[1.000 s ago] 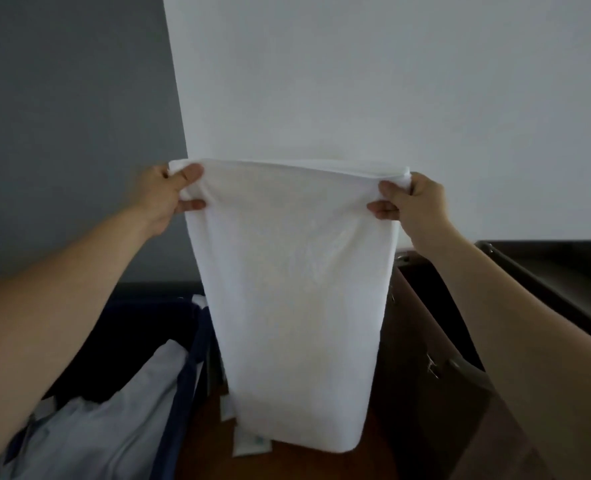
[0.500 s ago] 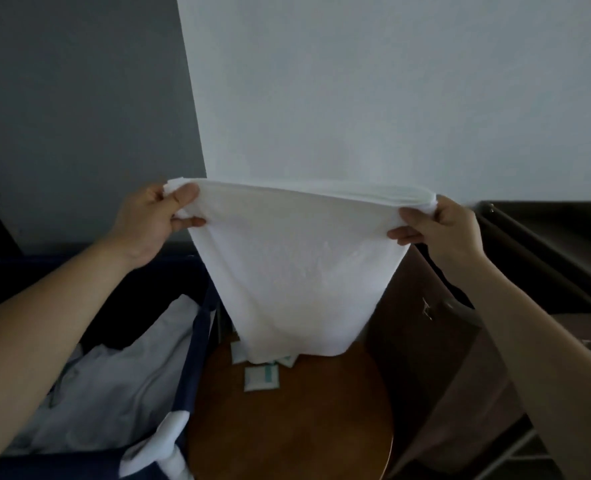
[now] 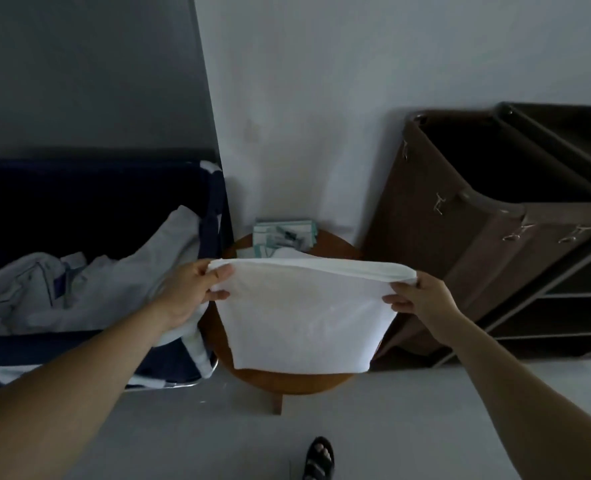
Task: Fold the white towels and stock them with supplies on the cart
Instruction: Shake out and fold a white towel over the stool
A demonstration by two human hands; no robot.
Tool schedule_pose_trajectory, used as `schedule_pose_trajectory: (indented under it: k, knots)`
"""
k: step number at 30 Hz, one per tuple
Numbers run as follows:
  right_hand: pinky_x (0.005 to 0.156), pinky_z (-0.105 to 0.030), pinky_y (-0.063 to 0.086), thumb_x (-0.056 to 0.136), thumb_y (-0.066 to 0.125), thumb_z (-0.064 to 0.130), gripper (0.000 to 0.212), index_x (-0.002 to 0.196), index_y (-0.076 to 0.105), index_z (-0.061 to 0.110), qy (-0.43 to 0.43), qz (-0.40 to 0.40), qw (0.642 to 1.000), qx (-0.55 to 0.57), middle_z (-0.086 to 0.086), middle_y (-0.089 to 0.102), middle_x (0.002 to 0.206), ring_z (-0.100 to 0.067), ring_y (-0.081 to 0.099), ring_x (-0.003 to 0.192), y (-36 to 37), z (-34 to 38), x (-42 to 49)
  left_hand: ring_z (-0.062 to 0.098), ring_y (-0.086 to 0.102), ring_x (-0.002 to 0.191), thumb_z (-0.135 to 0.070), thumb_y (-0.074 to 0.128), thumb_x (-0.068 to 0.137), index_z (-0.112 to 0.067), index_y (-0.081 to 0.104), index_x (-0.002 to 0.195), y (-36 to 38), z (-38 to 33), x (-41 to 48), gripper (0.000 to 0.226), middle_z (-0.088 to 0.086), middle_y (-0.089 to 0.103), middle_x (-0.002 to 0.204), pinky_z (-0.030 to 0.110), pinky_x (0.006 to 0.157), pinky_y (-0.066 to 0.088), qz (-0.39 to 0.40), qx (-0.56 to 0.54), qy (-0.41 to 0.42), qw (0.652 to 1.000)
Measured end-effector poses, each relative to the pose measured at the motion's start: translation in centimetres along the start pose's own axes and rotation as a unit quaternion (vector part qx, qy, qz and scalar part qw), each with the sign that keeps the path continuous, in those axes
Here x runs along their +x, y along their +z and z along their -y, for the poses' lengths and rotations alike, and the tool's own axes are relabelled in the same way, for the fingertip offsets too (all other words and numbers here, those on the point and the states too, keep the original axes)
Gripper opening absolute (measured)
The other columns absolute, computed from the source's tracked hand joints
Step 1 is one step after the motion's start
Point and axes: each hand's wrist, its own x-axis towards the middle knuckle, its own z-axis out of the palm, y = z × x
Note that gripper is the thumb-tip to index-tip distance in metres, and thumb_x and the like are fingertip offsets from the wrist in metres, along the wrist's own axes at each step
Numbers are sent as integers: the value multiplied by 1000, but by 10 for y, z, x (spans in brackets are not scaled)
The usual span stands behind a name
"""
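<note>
The left hand [image 3: 191,292] and right hand [image 3: 423,299] each pinch a top corner of the folded white towel [image 3: 304,320] between thumb and fingers. The soft doubled cloth hangs over the round wooden worktop [image 3: 287,381]. Teal-printed supply packets [image 3: 283,233] lie at its far edge. The cart [image 3: 460,244], with its brown fabric bin, stands just right.

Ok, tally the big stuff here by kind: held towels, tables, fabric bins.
White towel, held by left hand and right hand: 1
Round wooden table: 1
Fabric bins, navy bin and brown bin: 2
Total: 4
</note>
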Motion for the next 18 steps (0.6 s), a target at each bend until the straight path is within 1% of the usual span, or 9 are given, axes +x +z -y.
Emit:
schedule_pose_trajectory:
  k: [2,3,5,6,8,11,12,15,18]
  knots:
    - [62,-37,59,92,68,14,11,102,67,13,19,8,999,-46,-8,75,79,-24,74,68,-3,-16,-2,31,67,106,-24,64,94,-5,65,117,1,12,1,30,15,70,114,44,88,58,11,23,-30,999]
    - [55,-34,56,91,70,16,7,98,68,14,26,16,997,-72,-7,74,71,-22,72,60,-6,-21,0,31,67,105,-25,64,93,-5,65,117,2,15,4,30,14,70,112,43,85,60,16,35,-41,998]
    - [43,-26,46,88,73,17,6,90,71,12,31,27,993,-109,-3,67,56,-15,60,43,-11,-28,9,29,67,102,-28,64,94,-8,67,115,6,17,17,29,12,71,110,40,78,61,18,73,-49,996]
    - [41,-23,43,86,75,17,6,87,72,12,28,25,992,-120,0,65,52,-12,56,40,-12,-30,17,29,67,100,-29,64,94,-9,67,114,8,17,26,29,12,71,108,42,79,61,17,95,-47,994]
    - [51,-26,48,83,77,19,4,84,74,16,26,15,991,-128,5,69,59,-7,61,48,-13,-32,40,29,67,96,-32,62,95,-10,68,112,17,15,50,28,11,71,104,46,81,59,10,133,-41,990]
    - [76,-37,56,81,79,22,5,80,75,23,42,9,993,-113,2,75,78,-19,70,78,-8,-33,87,24,67,87,-35,62,95,-13,69,109,29,12,97,27,7,72,98,33,66,56,-6,165,-46,985]
    - [78,-37,56,81,79,24,5,80,75,24,49,12,993,-110,2,76,81,-21,70,81,-5,-35,104,21,67,84,-36,62,95,-14,69,108,32,13,115,26,5,71,97,28,62,53,-10,167,-55,984]
    - [75,-35,56,84,77,24,3,82,74,25,78,29,992,-92,4,76,82,-20,71,83,6,-46,158,14,65,76,-38,62,95,-18,68,103,44,22,174,23,1,71,91,20,56,47,-16,179,-93,979]
    - [73,-32,55,91,69,26,6,95,70,21,119,50,989,-74,-2,73,96,-18,69,87,23,-74,214,17,67,83,-35,65,93,-14,69,102,60,47,236,22,2,71,93,24,60,50,-37,169,-131,976]
